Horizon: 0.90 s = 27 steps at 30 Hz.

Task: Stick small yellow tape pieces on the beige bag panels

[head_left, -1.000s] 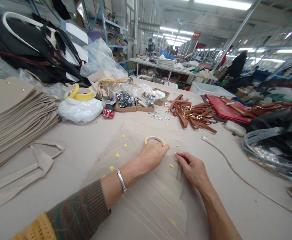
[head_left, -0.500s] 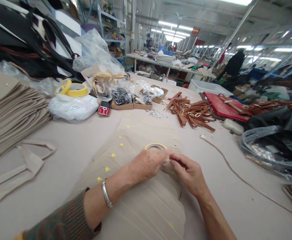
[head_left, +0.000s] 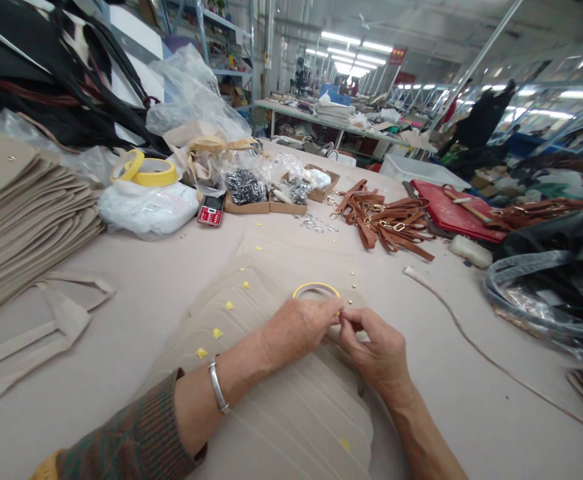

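Observation:
My left hand [head_left: 304,327], with a silver bangle at the wrist, is closed at the near side of a roll of yellow tape [head_left: 316,288], whose far rim shows above the fingers. Thumb and finger of my right hand [head_left: 376,347] are pinched together, meeting the left fingertips. A tiny bit of yellow tape shows between the two hands. Beneath them spreads a fanned stack of beige bag panels [head_left: 266,400], marked along the left by small yellow tape pieces [head_left: 217,333]. Small metal studs [head_left: 350,303] show on the panels at the right.
Beige pieces [head_left: 26,213] are piled at left, near two yellow tape rolls [head_left: 155,175] on a white bundle. Beyond lie a red phone [head_left: 210,211], boxes of bagged hardware [head_left: 246,207] and brown straps [head_left: 386,220]. A pale cord [head_left: 471,340] runs along the right.
My fingertips have closed into a tighter pinch where the hands meet, the right fingers curling in. The whole view has shifted slightly; the panels stay in place.

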Available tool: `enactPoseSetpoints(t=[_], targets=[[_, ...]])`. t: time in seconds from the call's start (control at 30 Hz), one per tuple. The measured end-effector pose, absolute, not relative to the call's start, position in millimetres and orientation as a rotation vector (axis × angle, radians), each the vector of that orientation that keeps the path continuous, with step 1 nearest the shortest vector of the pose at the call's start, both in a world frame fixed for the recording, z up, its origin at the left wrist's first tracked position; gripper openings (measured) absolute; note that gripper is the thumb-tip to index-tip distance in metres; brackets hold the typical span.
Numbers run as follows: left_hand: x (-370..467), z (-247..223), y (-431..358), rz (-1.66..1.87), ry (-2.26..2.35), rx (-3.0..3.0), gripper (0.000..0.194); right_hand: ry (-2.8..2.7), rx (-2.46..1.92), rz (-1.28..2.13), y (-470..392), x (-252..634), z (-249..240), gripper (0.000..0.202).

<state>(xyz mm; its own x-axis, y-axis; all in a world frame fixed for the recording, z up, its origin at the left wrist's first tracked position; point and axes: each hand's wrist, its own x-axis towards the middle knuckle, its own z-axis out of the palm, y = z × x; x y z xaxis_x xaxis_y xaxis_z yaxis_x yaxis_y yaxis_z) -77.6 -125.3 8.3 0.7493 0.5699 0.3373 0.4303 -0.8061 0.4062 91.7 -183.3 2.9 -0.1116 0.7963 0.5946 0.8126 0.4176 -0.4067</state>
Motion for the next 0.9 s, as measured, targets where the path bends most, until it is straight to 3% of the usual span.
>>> enactPoseSetpoints(t=[0.13,0.33,0.47,0.7,0.9], targets=[[-75.6,10.6,-124.6,0.634,0.813,2.647,0.009,-1.779,-1.45,0.07,-185.7,86.6,7.4,0.013],[-72.9,12.0,-129.6,0.791,0.746,2.755,0.013,-1.254,-1.603,0.711,-184.5,79.5,15.7,0.019],[-71.9,10.7,-137.7,0.854,0.771,2.793,0.017,-1.037,-1.686,0.796,-180.7,94.8,9.0,0.022],[-65.1,5.4,-139.5,0.351,0.886,2.957,0.008,-0.987,-1.731,1.041,-187.8,118.5,-13.0,0.036],[-67.4,6.9,-142.4,0.249,0.804,2.915,0.006,-1.029,-1.769,1.159,-193.5,123.5,-11.6,0.039]])
